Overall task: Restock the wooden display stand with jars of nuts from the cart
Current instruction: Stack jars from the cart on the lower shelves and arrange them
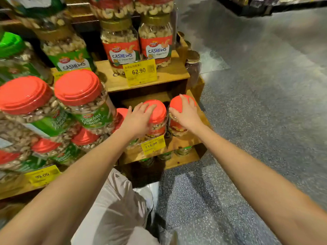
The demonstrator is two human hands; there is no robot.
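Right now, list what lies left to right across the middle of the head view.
Pistachio jar → second pistachio jar → left-held jar → right-held jar → grey floor

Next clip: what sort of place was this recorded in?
Probably a supermarket or grocery shop: wooden display stand stacked with labelled cashew jars, yellow price tags on shelf edges; left hand and right hand each grip red-lidded jars.

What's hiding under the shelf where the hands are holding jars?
Green-topped jars peek out on a lower ledge; the shelf covers most of them, so their contents can't be seen.
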